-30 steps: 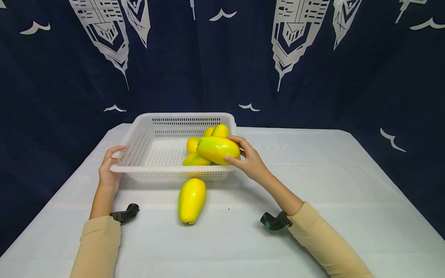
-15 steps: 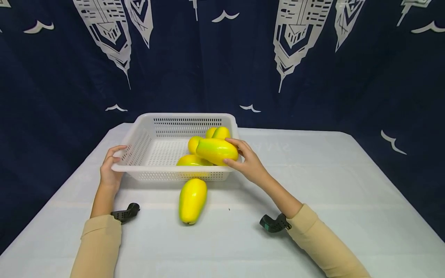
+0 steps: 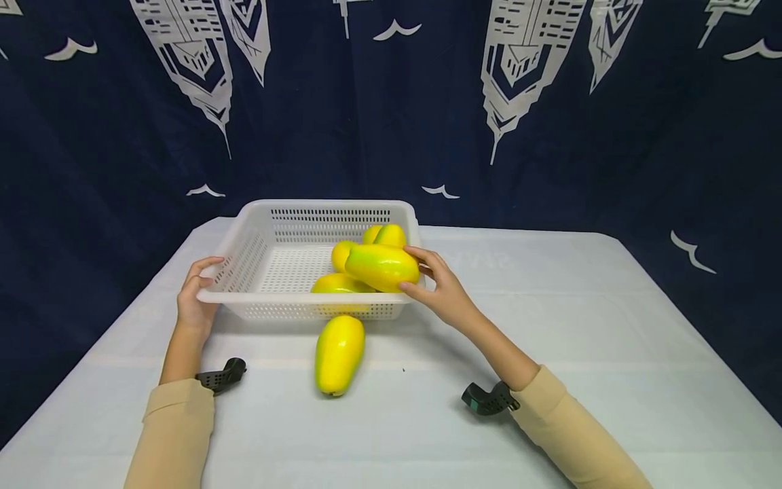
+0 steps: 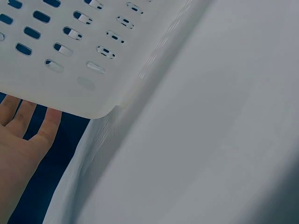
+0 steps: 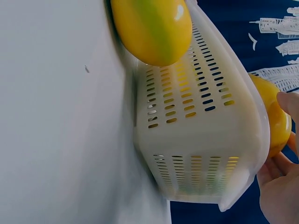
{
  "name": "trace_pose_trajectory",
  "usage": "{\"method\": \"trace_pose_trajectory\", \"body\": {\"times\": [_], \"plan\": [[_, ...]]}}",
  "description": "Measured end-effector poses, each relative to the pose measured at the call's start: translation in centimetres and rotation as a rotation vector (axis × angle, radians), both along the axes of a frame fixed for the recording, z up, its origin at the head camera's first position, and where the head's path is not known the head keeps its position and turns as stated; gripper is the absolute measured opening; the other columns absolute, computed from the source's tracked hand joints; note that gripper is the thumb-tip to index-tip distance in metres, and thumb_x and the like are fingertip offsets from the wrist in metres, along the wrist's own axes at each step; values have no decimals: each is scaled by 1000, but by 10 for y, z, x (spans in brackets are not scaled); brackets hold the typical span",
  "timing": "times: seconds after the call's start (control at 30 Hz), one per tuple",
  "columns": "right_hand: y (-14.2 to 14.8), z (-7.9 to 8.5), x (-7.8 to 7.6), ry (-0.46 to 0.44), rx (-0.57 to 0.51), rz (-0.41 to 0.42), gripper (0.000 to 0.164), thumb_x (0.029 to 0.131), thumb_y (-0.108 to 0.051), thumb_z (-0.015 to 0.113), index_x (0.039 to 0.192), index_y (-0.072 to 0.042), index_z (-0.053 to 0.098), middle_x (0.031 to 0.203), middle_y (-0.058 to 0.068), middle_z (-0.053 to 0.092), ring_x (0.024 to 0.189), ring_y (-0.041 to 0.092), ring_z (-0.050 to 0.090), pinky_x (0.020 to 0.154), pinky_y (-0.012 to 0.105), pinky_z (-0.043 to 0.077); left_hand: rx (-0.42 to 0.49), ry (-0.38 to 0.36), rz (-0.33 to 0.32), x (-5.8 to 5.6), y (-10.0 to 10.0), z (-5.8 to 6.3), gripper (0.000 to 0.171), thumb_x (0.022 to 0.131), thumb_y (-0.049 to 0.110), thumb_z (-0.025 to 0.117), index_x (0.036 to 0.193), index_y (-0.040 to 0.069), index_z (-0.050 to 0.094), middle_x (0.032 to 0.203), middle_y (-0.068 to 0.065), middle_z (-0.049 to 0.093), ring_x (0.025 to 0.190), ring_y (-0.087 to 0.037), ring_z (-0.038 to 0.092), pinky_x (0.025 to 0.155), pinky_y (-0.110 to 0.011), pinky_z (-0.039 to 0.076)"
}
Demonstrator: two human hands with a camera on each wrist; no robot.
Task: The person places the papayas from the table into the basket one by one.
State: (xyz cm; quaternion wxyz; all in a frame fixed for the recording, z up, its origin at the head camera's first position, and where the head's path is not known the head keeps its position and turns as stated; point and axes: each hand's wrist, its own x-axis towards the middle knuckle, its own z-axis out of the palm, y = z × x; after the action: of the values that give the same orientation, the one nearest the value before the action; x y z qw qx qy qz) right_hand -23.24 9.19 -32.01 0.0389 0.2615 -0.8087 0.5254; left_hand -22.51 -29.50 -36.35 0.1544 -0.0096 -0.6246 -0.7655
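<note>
A white perforated plastic basket [image 3: 232,297] stands on the table, several yellow papayas inside at its right end. My left hand [image 3: 194,302] grips the basket's left rim, its fingers [image 4: 49,122] seen against the wall in the left wrist view. At the other end, my right hand [image 3: 449,292] has thumb and fingers around the right end of a yellow-green papaya [image 3: 380,267]. That papaya lies atop others near the right rim. The right wrist view shows the hand [image 5: 282,186] beside the papaya [image 5: 275,116]. One more papaya [image 3: 339,354] lies on the table before the basket.
The table [image 3: 586,312] has a white cover. Behind it hangs a dark blue cloth [image 3: 342,122] with white printed buildings and birds. Black wrist cameras [image 3: 222,375] are worn on both wrists.
My right hand has slid slightly right along the held papaya toward its end. The papaya beneath it has shifted left and settled in the basket. My left hand stays on the rim.
</note>
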Motion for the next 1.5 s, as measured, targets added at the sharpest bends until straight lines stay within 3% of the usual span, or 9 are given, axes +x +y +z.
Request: {"method": "trace_pose_trajectory", "body": {"times": [0.23, 0.87, 1.5], "plan": [[7, -9, -5, 23, -17, 7, 57, 84, -17, 64, 135, -10, 38, 137, 7, 38, 130, 21, 34, 106, 37, 29, 2, -3, -3, 1, 0, 1, 42, 82, 10, 25, 108, 26, 54, 127, 10, 41, 116, -8, 36, 92, -31, 23], [13, -13, 0, 68, -25, 20, 54, 83, -12, 64, 133, -10, 41, 138, 7, 38, 129, 22, 34, 105, 40, 30, -18, -15, 4, -2, 1, 4, 41, 82, 11, 25, 107, 27, 54, 127, 11, 39, 116, -8, 35, 93, -31, 23], [-3, -9, 1, 127, 204, 28, 50, 83, -24, 65, 129, -17, 47, 134, 3, 43, 128, 21, 38, 105, 43, 28, 8, -23, 6, 0, 1, 2, 41, 82, 11, 26, 107, 26, 54, 129, 10, 38, 116, -8, 34, 94, -31, 23]]}}
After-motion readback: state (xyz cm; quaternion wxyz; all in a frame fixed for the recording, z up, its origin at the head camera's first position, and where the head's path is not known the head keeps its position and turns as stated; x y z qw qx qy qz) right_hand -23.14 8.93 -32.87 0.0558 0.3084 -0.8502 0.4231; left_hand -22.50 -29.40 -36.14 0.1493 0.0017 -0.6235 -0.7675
